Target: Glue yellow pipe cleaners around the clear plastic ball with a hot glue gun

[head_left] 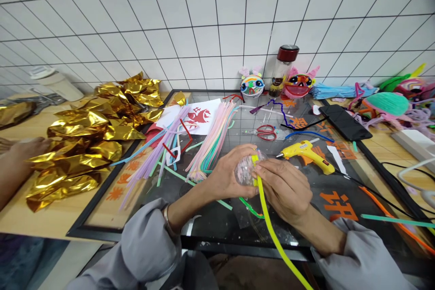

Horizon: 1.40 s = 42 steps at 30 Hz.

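My left hand (228,175) is curled round a clear plastic ball (245,171) held above the dark cutting mat (306,199). My right hand (285,186) pinches a yellow-green pipe cleaner (272,231) against the ball's top; the stem wraps over the ball and trails down towards me. A green pipe cleaner (250,207) lies on the mat just beneath my hands. Both sleeves are grey.
A yellow glue gun (307,154) lies right of my hands, red scissors (265,132) behind them. Pastel pipe cleaners (212,140) fan out on the left. Gold foil (88,138) piles on the wooden table; another person's hand (23,152) rests there. A phone (344,122) and craft masks (252,84) sit at the back.
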Motion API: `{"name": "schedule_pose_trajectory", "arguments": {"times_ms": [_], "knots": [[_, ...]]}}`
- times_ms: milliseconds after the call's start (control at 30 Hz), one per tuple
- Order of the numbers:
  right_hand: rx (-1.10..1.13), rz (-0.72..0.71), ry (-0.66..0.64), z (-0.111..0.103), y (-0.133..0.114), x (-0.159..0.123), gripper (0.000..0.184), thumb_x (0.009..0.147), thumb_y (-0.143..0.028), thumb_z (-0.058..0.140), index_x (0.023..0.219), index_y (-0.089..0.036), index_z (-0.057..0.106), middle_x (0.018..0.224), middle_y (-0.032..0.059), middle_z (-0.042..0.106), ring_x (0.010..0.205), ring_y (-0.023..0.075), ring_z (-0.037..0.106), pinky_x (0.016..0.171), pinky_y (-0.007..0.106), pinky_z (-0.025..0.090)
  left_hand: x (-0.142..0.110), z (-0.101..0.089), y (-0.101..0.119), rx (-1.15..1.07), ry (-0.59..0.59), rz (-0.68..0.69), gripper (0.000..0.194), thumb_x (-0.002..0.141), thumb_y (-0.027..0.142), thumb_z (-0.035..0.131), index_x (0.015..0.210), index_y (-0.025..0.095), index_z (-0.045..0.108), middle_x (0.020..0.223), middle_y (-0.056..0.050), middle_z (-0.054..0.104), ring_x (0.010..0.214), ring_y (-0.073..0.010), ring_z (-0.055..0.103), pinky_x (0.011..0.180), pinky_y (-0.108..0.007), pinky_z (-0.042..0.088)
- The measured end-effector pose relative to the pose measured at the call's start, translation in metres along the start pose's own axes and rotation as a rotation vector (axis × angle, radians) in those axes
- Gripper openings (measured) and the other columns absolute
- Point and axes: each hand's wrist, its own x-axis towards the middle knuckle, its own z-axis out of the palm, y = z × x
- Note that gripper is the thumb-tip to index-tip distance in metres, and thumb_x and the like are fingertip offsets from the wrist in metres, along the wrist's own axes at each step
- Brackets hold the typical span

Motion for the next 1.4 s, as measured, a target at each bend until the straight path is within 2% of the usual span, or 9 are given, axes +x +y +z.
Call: {"name": "schedule_pose_trajectory", "arguments": {"times_ms": [167,333,533,700,933,1233,1400], "knots": [[0.021,0.050,-0.017,-0.002,0.000,0.007,0.027,0.082,-0.008,0.067,0.108,-0.016,0.067,0.091,0.0106,0.076,0.085,0.0197,0.073,0.078,0.033,0.061,0.002,-0.002,-0.002,-0.043,0.047,-0.122,0.072,0.058,0.026,0.084,0.123,0.018,0.053,0.133,-0.015,0.059,0.125,-0.0306,0.058,0.111,-0.047,0.043],[0.027,0.158,-0.002,-0.008,0.003,0.010,0.030,0.084,-0.007,0.063,0.111,-0.022,0.066,0.095,0.0070,0.075,0.087,0.0194,0.072,0.078,0.033,0.060,0.003,-0.005,-0.006,-0.120,0.056,-0.281,0.076,0.057,0.027,0.087,0.125,0.019,0.054,0.133,-0.012,0.061,0.126,-0.0307,0.057,0.112,-0.046,0.042],[0.015,0.367,0.066,-0.010,0.017,0.011,0.023,0.088,-0.010,0.057,0.104,-0.023,0.068,0.087,0.0040,0.069,0.081,0.0168,0.066,0.071,0.031,0.056,0.002,-0.007,-0.008,-0.175,0.028,-0.307,0.078,0.056,0.022,0.087,0.126,0.018,0.054,0.133,-0.011,0.060,0.125,-0.0296,0.057,0.111,-0.043,0.042],[0.097,0.449,0.078,-0.010,0.020,0.011,0.017,0.089,-0.017,0.059,0.100,-0.023,0.070,0.084,0.0027,0.070,0.076,0.0166,0.065,0.068,0.031,0.054,0.004,-0.008,-0.005,-0.171,-0.007,-0.309,0.076,0.057,0.020,0.086,0.126,0.018,0.054,0.133,-0.011,0.060,0.123,-0.0290,0.058,0.108,-0.042,0.044],[0.195,0.412,-0.081,-0.008,0.014,0.011,0.014,0.091,-0.017,0.058,0.096,-0.021,0.070,0.081,0.0033,0.068,0.075,0.0156,0.064,0.067,0.029,0.053,0.007,-0.011,-0.002,-0.169,-0.013,-0.367,0.073,0.058,0.023,0.085,0.124,0.019,0.054,0.126,-0.008,0.063,0.118,-0.0283,0.059,0.105,-0.041,0.046],[0.237,0.303,-0.206,-0.010,0.017,0.013,0.013,0.090,-0.011,0.059,0.096,-0.017,0.068,0.080,0.0029,0.063,0.075,0.0128,0.062,0.065,0.025,0.051,0.005,-0.009,0.006,-0.231,-0.100,-0.401,0.068,0.058,0.027,0.084,0.119,0.019,0.055,0.115,-0.005,0.064,0.107,-0.0251,0.061,0.096,-0.036,0.050],[0.190,0.247,-0.270,-0.013,0.018,0.015,0.010,0.092,-0.011,0.055,0.092,-0.017,0.063,0.079,0.0026,0.061,0.072,0.0125,0.060,0.064,0.024,0.049,0.006,-0.009,0.013,-0.169,-0.109,-0.407,0.068,0.057,0.026,0.083,0.119,0.018,0.055,0.114,-0.006,0.063,0.108,-0.0265,0.060,0.096,-0.036,0.049]]}}
